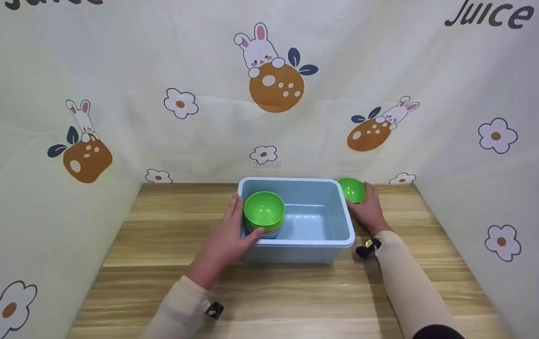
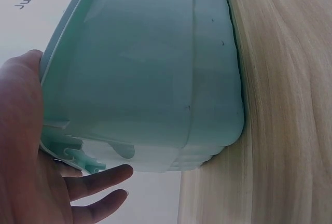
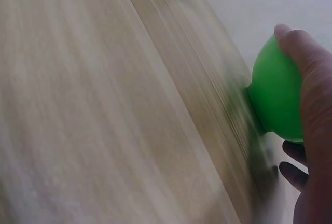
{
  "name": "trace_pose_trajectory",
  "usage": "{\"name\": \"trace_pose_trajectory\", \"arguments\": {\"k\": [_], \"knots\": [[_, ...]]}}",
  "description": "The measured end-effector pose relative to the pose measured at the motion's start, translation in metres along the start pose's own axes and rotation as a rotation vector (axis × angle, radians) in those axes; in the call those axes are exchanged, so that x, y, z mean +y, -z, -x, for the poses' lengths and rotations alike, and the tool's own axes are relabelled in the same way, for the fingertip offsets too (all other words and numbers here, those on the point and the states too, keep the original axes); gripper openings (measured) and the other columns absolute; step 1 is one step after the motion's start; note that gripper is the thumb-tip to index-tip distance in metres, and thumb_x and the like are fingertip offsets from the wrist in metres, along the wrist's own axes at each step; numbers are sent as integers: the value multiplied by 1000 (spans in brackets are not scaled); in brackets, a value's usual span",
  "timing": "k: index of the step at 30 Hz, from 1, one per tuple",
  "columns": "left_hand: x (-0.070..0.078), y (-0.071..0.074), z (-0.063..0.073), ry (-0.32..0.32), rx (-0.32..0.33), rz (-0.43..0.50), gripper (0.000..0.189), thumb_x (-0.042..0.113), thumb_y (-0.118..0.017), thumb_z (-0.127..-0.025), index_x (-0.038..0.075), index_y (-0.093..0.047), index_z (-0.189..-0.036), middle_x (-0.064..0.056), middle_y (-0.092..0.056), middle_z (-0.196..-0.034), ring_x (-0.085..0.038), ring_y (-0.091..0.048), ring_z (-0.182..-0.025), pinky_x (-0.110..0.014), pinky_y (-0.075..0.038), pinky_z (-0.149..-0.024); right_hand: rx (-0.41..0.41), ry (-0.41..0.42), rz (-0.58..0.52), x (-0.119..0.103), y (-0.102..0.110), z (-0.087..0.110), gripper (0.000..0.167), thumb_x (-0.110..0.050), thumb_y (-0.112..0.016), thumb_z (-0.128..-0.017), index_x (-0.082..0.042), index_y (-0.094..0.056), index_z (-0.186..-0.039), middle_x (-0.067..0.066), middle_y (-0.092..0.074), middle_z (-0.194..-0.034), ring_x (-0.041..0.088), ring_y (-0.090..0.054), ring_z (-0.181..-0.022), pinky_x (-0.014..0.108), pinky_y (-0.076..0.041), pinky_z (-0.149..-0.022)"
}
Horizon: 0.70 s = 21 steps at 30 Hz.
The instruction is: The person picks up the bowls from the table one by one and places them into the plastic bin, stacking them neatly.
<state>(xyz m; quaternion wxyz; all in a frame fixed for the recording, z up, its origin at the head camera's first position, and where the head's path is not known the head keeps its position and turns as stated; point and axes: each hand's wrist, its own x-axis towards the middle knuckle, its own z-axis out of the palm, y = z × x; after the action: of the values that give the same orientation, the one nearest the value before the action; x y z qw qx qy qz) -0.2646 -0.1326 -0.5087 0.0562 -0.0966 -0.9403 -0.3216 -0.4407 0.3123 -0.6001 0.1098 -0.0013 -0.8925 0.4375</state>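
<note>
A light blue plastic bin (image 1: 297,254) sits on the wooden table. Inside it at the left stands a stack of bowls, topped by a green bowl (image 1: 264,208), with yellowish and bluish edges below. My left hand (image 1: 224,245) grips the bin's front left corner, thumb over the rim beside the stack and fingers along the outer left wall. Those fingers (image 2: 101,182) reach past the bin's side in the left wrist view. Behind the bin's right end, my right hand (image 1: 368,212) holds another green bowl (image 3: 277,92), its thumb at the rim and fingertips showing at the far side.
Wood-grain tabletop (image 1: 165,254) extends around the bin. A pale printed sheet (image 1: 203,141) with rabbits, oranges and flowers rises along the back and both sides. Small black devices are strapped at each wrist. A dark round shape (image 1: 438,332) shows at the bottom right edge.
</note>
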Motion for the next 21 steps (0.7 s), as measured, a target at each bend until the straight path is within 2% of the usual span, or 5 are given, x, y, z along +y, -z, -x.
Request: {"name": "trace_pose_trajectory", "arguments": {"k": [4, 12, 21], "knots": [[-1, 0, 0, -4, 0, -2, 109, 66, -69, -101, 7, -18, -177, -11, -12, -186, -51, -51, -149, -66, -47, -117, -16, 4, 9, 0, 1, -1, 111, -42, -86, -93, 7, -22, -170, 33, -32, -162, 47, -41, -149, 59, -33, -127], [0, 2, -1, 2, -4, 4, 110, 67, -69, -100, 9, -18, -178, -9, -12, -186, -52, -53, -147, -68, -48, -115, -81, -10, -28, 4, 10, 0, 119, -49, -86, -95, 6, -15, -173, 33, -27, -169, 47, -37, -153, 59, -28, -130], [-2, 2, -2, -2, -12, 7, 110, 65, -69, -101, 7, -17, -177, -12, -12, -186, -53, -49, -150, -70, -44, -117, -135, -64, -24, 1, 26, 4, 133, -66, -85, -90, 0, -8, -176, 31, -22, -175, 47, -30, -159, 63, -24, -132]]}}
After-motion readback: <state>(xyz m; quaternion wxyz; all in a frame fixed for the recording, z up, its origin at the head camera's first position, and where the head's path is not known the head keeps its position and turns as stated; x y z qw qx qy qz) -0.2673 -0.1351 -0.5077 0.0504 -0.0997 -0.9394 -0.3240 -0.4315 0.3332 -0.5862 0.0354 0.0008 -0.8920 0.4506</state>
